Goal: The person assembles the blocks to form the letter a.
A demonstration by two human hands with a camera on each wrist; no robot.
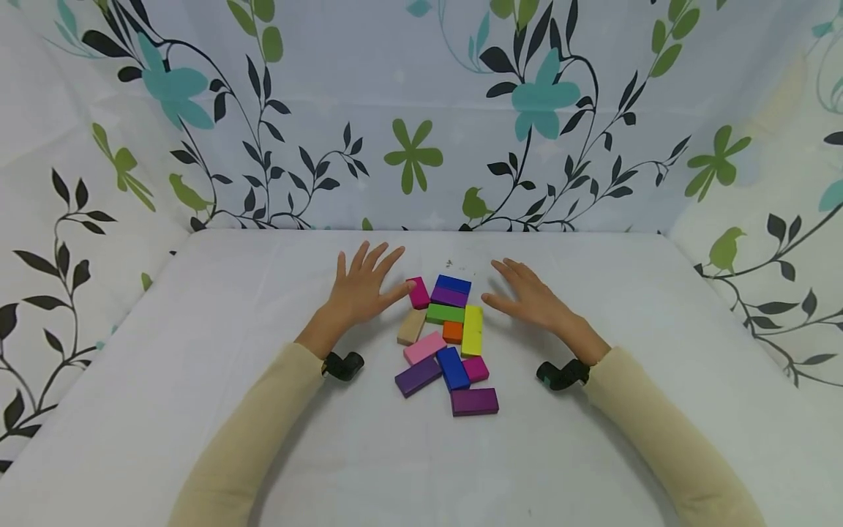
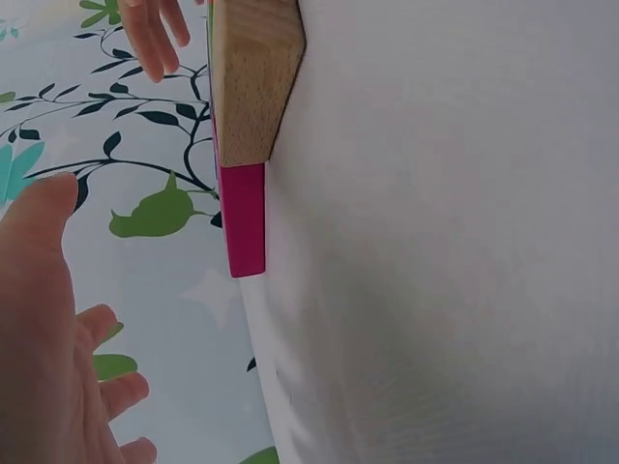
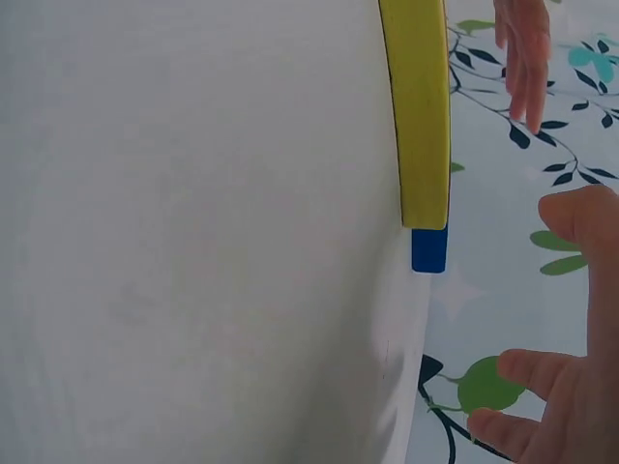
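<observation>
Behind the white tabletop (image 1: 369, 461) hangs pale cloth (image 1: 395, 66) printed with flowers (image 1: 413, 156) and birds (image 1: 473, 204).

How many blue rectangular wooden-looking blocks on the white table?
2: the far blue block, just beyond a purple rectangular block, and the near blue block, left of a magenta rectangular block. Any fully covered block wouldn't show.

The left hand (image 1: 361, 293) is spread wide, its fingers (image 1: 391, 259) straight and fanned, its thumb (image 1: 395, 295) reaching toward the right hand (image 1: 532, 300). Well apart from it, the right hand keeps its fingers closer together, thumb pointing leftward. Behind each hand lie a bare wrist (image 1: 321, 331) and a beige-sleeved arm (image 1: 253, 432) slanting inward.
</observation>
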